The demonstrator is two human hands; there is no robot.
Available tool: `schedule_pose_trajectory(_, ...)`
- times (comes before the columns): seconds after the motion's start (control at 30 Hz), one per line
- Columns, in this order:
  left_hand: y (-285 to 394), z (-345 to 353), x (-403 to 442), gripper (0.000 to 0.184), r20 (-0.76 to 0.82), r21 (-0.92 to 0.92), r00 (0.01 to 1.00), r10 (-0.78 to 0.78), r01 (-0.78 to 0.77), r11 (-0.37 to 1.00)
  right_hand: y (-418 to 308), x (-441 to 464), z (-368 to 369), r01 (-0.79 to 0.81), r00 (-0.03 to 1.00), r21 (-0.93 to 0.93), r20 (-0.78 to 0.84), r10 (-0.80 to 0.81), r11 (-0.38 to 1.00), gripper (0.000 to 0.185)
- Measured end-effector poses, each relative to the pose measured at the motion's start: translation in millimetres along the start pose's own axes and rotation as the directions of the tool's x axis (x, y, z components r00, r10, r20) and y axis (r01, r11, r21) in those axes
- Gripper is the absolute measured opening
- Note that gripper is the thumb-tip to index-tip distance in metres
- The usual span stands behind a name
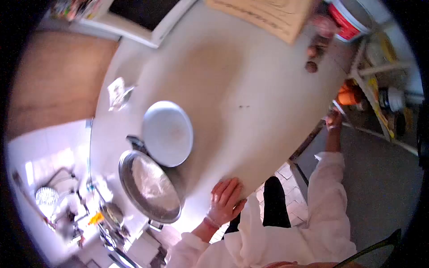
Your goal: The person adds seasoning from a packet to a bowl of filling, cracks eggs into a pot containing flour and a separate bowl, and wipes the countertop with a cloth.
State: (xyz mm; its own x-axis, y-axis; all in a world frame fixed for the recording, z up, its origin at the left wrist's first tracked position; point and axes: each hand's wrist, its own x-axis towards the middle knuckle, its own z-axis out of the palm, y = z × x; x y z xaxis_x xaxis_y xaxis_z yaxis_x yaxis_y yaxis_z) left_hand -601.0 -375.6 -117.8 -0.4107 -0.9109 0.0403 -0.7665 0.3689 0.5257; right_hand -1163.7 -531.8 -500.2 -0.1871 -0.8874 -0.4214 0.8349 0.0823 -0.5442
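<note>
A crumpled white packet lies well apart from a tan printed sheet and a red-and-white tub.

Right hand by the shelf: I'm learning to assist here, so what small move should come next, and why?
Probably draw the right hand slowly back, clear of the shelf: it looks close to the orange container there, so a quick move might knock it. The left hand rests on the counter.
</note>
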Motion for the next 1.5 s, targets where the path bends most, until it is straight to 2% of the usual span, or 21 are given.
schedule_pose_trajectory(0.03, 1, -2, 1, 0.055, 0.004, 0.001, 1.0, -0.008, 0.008, 1.0, 9, -23, 48, 0.123, 0.987, 0.036, -0.114, -0.118, 0.992, 0.01)
schedule_pose_trajectory(0.17, 4, -9, -2, 0.054, 0.007, -0.003, 1.0, -0.03, 0.03, 1.0, 35, -106, 159, 0.144, 0.917, 0.279, -0.398, -0.022, 0.949, 0.009)
schedule_pose_trajectory(0.2, 5, -10, -4, 0.054, 0.006, -0.005, 0.999, -0.035, 0.036, 0.999, 42, -117, 156, 0.044, 0.962, 0.329, -0.267, 0.048, 0.943, 0.008)
schedule_pose_trajectory(0.27, 5, -8, -9, 0.055, 0.047, 0.006, 0.998, -0.036, 0.036, 0.999, 47, -135, 159, -0.014, 0.98, 0.31, -0.184, 0.074, 0.951, 0.004)
schedule_pose_trajectory(0.4, 7, -6, -13, 0.057, -0.001, -0.01, 1.0, 0.019, -0.019, 1.0, 43, -174, 181, 0.055, 0.997, 0.249, -0.072, -0.039, 0.967, 0.019)
schedule_pose_trajectory(0.47, 13, -11, -14, 0.057, 0.013, -0.027, 1.0, 0.018, -0.017, 0.999, 33, -202, 202, 0.009, 0.985, 0.285, 0.16, -0.057, 0.958, 0.028)
schedule_pose_trajectory(0.53, 12, -12, -19, 0.056, 0.005, -0.091, 1.0, -0.019, 0.019, 0.996, 29, -231, 234, -0.028, 0.95, 0.315, 0.304, -0.073, 0.949, 0.034)
schedule_pose_trajectory(0.6, 13, -19, -20, 0.054, -0.042, -0.126, 0.999, 0.02, -0.025, 0.992, 25, -275, 283, 0.009, 0.957, 0.321, 0.273, -0.102, 0.947, 0.036)
schedule_pose_trajectory(0.7, 13, -23, -28, 0.049, -0.094, -0.145, 0.995, 0.018, -0.032, 0.989, 14, -332, 373, -0.018, 0.954, 0.116, 0.299, -0.017, 0.993, 0.035)
schedule_pose_trajectory(0.77, 19, -31, -45, 0.046, -0.142, -0.229, 0.99, 0.005, -0.038, 0.973, 15, -332, 400, -0.078, 0.943, -0.171, 0.307, 0.129, 0.982, 0.031)
schedule_pose_trajectory(0.8, 23, -37, -55, 0.044, -0.177, -0.305, 0.984, -0.017, -0.039, 0.952, 22, -312, 409, 0.121, 0.934, -0.464, 0.353, 0.058, 0.878, 0.029)
schedule_pose_trajectory(0.83, 29, -43, -66, 0.043, -0.208, -0.381, 0.977, -0.045, -0.039, 0.924, 29, -293, 416, 0.307, 0.918, -0.691, 0.395, -0.014, 0.654, 0.026)
schedule_pose_trajectory(0.9, 39, -69, -99, 0.037, -0.221, -0.426, 0.972, -0.073, -0.029, 0.904, 48, -264, 461, 0.474, 0.876, -0.841, 0.479, -0.047, 0.259, 0.024)
schedule_pose_trajectory(0.93, 40, -77, -115, 0.035, -0.211, -0.455, 0.973, -0.098, -0.009, 0.89, 58, -267, 496, 0.335, 0.923, -0.85, 0.383, 0.038, 0.407, 0.025)
schedule_pose_trajectory(1.0, 36, -89, -145, 0.028, -0.183, -0.501, 0.964, -0.191, 0.075, 0.862, 79, -248, 527, 0.391, 0.895, -0.802, 0.445, 0.015, 0.452, 0.032)
schedule_pose_trajectory(1.07, 29, -98, -166, 0.022, -0.19, -0.518, 0.926, -0.326, 0.188, 0.834, 85, -212, 542, 0.503, 0.834, -0.849, 0.526, -0.169, -0.16, 0.034)
schedule_pose_trajectory(1.1, 28, -103, -174, 0.02, -0.204, -0.52, 0.898, -0.39, 0.238, 0.82, 88, -198, 547, 0.444, 0.779, -0.771, 0.584, -0.228, -0.457, 0.035)
schedule_pose_trajectory(1.13, 27, -108, -178, 0.019, -0.207, -0.539, 0.865, -0.457, 0.289, 0.791, 79, -212, 575, 0.385, 0.827, -0.819, 0.511, -0.235, -0.426, 0.037)
schedule_pose_trajectory(1.27, 33, -117, -171, 0.018, -0.273, -0.602, 0.72, -0.638, 0.39, 0.697, 76, -158, 579, 0.37, 0.785, -0.734, 0.575, -0.232, -0.569, 0.038)
schedule_pose_trajectory(1.37, 47, -118, -144, 0.016, -0.29, -0.599, 0.648, -0.704, 0.451, 0.662, 67, -139, 581, 0.541, 0.604, -0.598, 0.765, -0.221, -0.591, 0.034)
schedule_pose_trajectory(1.5, 61, -120, -106, 0.015, -0.259, -0.576, 0.645, -0.719, 0.495, 0.651, 60, -130, 578, 0.633, 0.526, -0.562, 0.817, -0.237, -0.532, 0.033)
